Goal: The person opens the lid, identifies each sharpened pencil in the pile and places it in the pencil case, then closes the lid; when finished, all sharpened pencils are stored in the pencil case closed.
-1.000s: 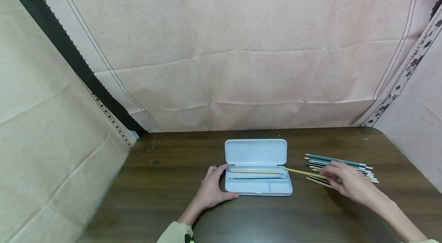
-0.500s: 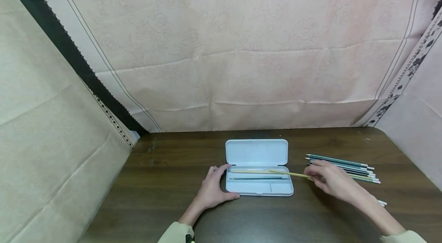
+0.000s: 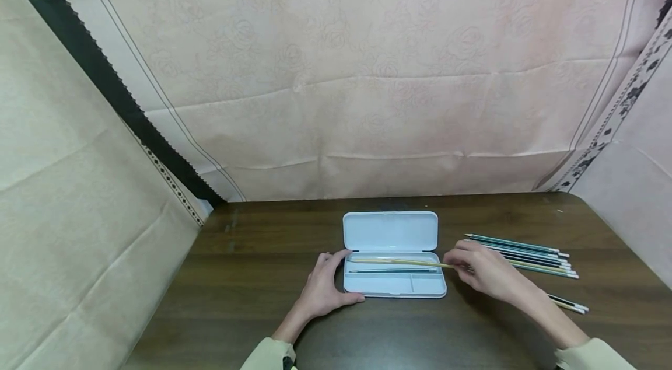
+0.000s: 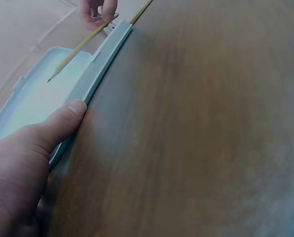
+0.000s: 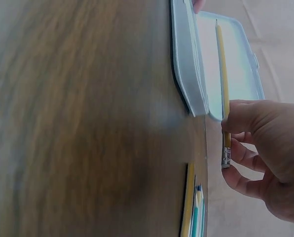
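A light blue pencil case [image 3: 378, 287] lies with its lid raised on the table. My left hand [image 3: 324, 285] holds its left end, thumb [image 4: 68, 116] at the front edge and fingers at the back. My right hand [image 3: 488, 271] pinches a yellow pencil [image 5: 224, 84] near its ferrule end. In the head view, the pencil's sharpened end reaches leftward over the case; in the right wrist view, it stands apart from the tray. A green pencil [image 3: 394, 271] lies inside the case. Another yellow pencil there is hard to separate from the held one.
To the right, several green, dark and yellow pencils [image 3: 546, 256] lie in a loose row, partly behind my right hand. Nearer, a few more pencils [image 3: 569, 304] show below the right wrist. Pale cloth [image 3: 367, 96] hangs behind the brown table [image 3: 252, 276].
My right hand has moved left with the yellow pencil, carrying its tip from the case's right edge to farther over the tray. My left hand stays on the case.
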Action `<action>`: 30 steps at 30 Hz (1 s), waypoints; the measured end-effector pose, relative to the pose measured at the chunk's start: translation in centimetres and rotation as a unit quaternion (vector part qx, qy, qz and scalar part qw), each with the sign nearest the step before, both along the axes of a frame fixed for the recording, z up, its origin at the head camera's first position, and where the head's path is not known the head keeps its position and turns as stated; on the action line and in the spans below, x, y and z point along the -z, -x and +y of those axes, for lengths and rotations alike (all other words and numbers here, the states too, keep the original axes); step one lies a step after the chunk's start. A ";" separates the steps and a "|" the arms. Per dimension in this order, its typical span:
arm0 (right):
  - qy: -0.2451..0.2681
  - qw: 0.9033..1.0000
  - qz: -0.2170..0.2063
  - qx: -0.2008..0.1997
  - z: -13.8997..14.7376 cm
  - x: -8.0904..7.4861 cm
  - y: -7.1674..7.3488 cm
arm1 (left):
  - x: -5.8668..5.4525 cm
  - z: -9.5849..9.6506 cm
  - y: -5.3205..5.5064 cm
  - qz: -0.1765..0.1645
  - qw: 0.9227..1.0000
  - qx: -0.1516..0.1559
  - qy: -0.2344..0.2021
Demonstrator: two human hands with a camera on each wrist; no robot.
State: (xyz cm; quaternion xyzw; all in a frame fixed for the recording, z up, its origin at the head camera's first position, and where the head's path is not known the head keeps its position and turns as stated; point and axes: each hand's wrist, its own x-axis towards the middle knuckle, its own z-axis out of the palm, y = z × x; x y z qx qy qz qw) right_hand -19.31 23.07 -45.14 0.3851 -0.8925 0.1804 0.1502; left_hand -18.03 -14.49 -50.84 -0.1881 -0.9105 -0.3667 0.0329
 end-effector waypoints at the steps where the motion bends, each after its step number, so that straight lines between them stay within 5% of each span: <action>1: 0.001 1.000 0.000 -0.003 -0.2 0.0 0.1 | 0.0 0.0 0.0 0.000 1.000 0.000 0.000; 22: -0.024 0.999 -0.032 0.003 -4.0 -0.2 0.8 | 0.1 0.0 0.1 0.000 1.000 -0.001 -0.002; 30: -0.021 1.000 -0.007 -0.009 -5.1 0.2 1.0 | 0.2 0.0 0.0 0.002 1.000 -0.002 0.005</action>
